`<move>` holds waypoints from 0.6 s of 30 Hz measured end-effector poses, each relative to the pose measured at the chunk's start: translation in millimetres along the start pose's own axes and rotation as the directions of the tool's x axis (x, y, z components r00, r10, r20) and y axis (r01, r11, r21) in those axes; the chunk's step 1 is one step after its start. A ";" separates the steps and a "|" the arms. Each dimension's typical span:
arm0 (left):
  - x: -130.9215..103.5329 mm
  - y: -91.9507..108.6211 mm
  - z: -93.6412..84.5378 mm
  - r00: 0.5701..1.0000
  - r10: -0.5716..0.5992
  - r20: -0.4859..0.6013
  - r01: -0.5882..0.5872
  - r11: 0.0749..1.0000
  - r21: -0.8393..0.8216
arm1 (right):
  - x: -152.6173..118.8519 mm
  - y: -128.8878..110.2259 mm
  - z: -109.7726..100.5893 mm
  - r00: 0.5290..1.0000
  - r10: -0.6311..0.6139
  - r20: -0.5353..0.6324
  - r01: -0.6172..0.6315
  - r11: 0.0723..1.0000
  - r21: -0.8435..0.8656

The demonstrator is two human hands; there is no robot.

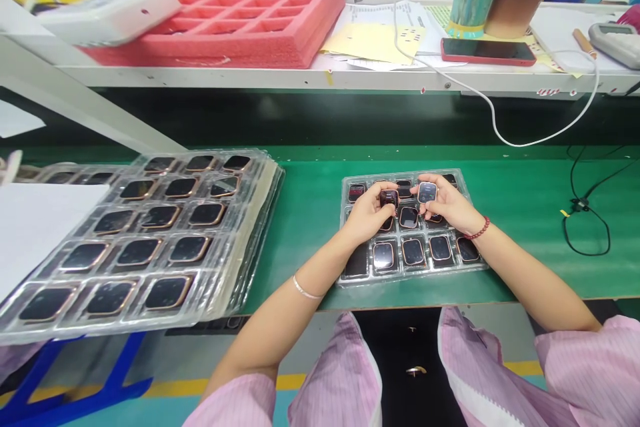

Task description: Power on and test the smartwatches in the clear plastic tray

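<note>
My left hand [373, 212] is closed around a square smartwatch body [389, 199] with a dark screen and gold rim. Between the thumb and fingers of my right hand [447, 203] is a second watch body [427, 193], its lit-looking screen facing me. Both hands are just above a clear plastic tray [361, 279]. Several more watch bodies sit in its pockets, among them one in the front row [413, 252]. My hands and wrists cover part of the tray's back and middle rows.
At left, stacked clear trays [250, 240] hold several watch bodies, with a white sheet [45, 220] over part. A shelf [280, 77] above carries a red foam tray [305, 40], papers, a phone [487, 51] and a hanging white cable [493, 113]. A black cable [585, 252] lies at right.
</note>
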State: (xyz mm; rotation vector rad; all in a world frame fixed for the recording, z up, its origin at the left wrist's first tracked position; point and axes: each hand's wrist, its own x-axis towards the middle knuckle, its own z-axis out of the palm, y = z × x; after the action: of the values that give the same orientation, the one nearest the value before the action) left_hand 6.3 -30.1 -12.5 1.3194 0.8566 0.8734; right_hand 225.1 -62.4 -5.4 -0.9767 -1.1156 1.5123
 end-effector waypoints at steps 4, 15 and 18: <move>-0.4 0.0 -0.1 1.000 0.019 -0.003 -0.019 1.000 -0.002 | -1.4 -0.9 1.4 1.000 -0.016 0.010 0.017 0.999 -0.032; -0.4 0.0 -3.2 1.000 0.014 -0.002 -0.014 0.999 0.045 | -2.3 0.1 -0.7 0.999 -0.053 -0.009 0.051 0.982 -0.182; -0.4 0.5 -2.1 1.000 -0.003 -0.006 0.003 0.999 0.049 | -1.8 3.6 -2.4 0.997 -0.077 0.026 0.080 0.974 -0.210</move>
State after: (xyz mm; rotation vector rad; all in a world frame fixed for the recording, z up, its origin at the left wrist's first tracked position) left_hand 4.2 -29.6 -12.1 1.3580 0.8897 0.8592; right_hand 226.8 -64.1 -9.5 -1.0508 -1.3326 1.3609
